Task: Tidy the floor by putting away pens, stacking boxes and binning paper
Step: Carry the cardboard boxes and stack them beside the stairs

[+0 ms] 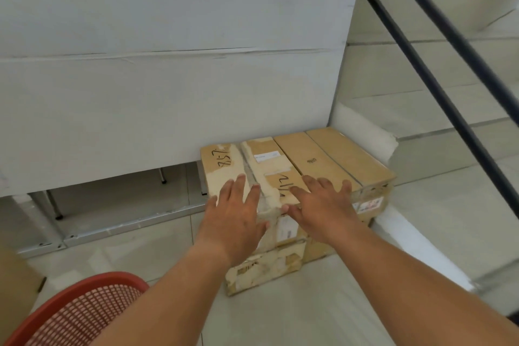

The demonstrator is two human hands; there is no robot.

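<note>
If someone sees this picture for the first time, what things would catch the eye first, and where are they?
First, the two bare hands at the centre: the left hand and the right hand lie flat, fingers spread, on the taped brown cardboard boxes stacked on the pale floor against the white wall. Next, the red plastic mesh basket in the lower left corner. A dark slanted handrail crosses the steps at the right.

Setting: a stairwell corner in an office or storage building — pale tiled floor (295, 303), tiled stairs (438, 109) with a dark handrail (438, 84), white partition wall (168, 78) on metal feet. Taped cardboard boxes (295, 177) with shipping labels — stacked on the floor.
</note>
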